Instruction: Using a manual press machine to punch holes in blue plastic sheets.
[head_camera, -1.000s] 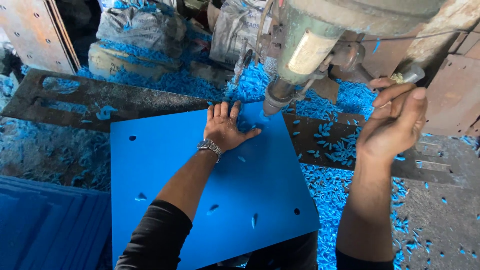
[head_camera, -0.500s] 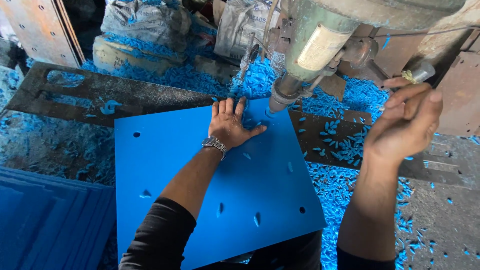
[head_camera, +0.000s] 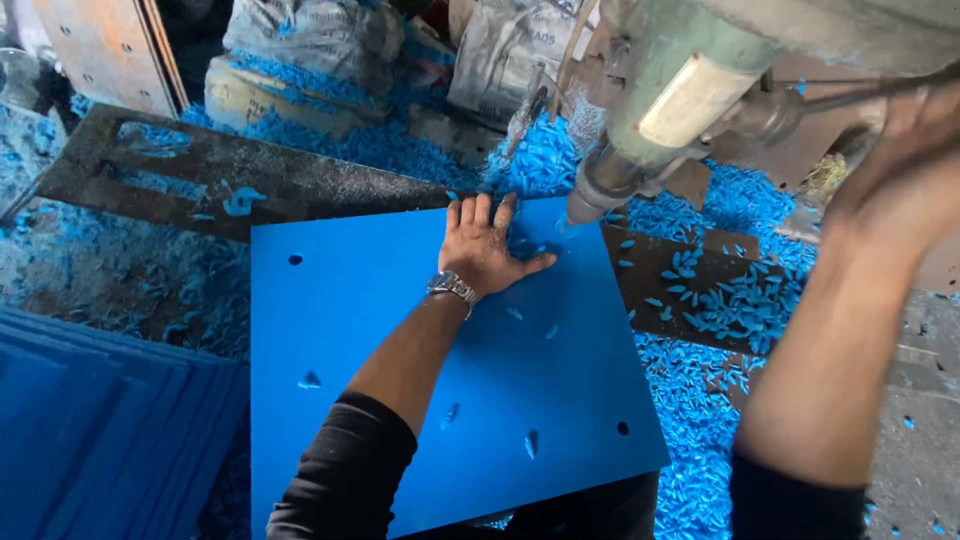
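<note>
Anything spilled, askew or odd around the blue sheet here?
Yes: blue shavings are strewn thickly over the metal table and around the drill, with a few on the blue sheet itself. The sheet lies slightly askew, pressed flat by the left hand. The right hand is blurred.

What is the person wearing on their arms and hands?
Both hands are bare, with no gloves. The left hand has a silvery metal wristwatch on a link band around the wrist. Both arms have black sleeves pushed up, so the forearms are uncovered. The right hand looks blurred, and no ring or watch can be made out on it.
</note>
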